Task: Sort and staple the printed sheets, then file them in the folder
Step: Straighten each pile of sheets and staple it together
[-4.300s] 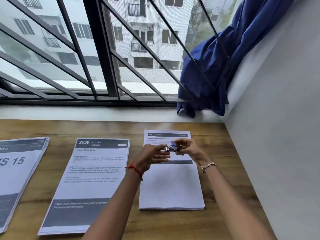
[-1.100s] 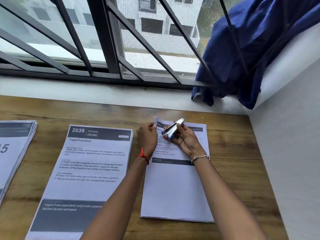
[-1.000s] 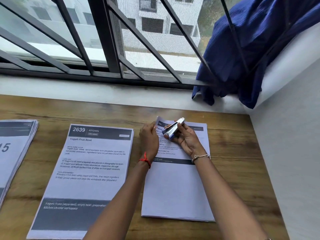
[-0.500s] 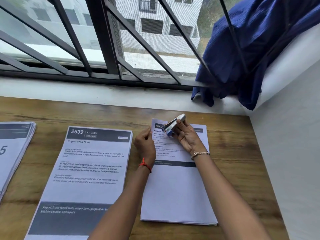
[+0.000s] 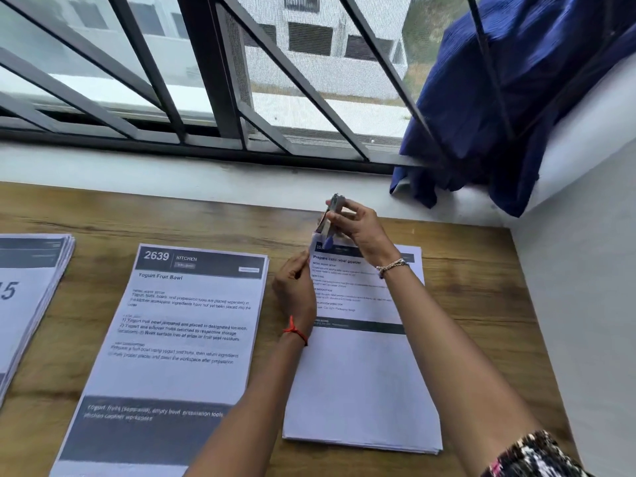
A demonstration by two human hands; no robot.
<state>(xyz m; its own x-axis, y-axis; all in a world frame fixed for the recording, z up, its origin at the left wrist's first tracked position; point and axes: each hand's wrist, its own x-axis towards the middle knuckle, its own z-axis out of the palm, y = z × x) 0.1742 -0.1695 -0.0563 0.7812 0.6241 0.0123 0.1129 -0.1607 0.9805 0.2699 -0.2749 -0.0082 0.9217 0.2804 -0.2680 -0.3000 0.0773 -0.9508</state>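
Swung nearly upright since half a second ago, the stapler (image 5: pixel 330 218), gripped by the fingers (image 5: pixel 339 215) of the right hand (image 5: pixel 361 232), meets the raised corner of the cold relief powder sheets (image 5: pixel 361 373) while the left hand (image 5: pixel 292 287) pinches their edge, so stapling looks underway.

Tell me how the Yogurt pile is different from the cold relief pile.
The Yogurt pile lies flat; the cold relief pile has its top corner lifted to the stapler. The Yogurt pile's lower dark band is at the bottom; the cold relief pile's is halfway. Both are printed sheets on the table.

Red thread (image 5: pixel 294 330) on wrist, silver beaded bracelet (image 5: pixel 392 266), patterned sleeve (image 5: pixel 537 456)
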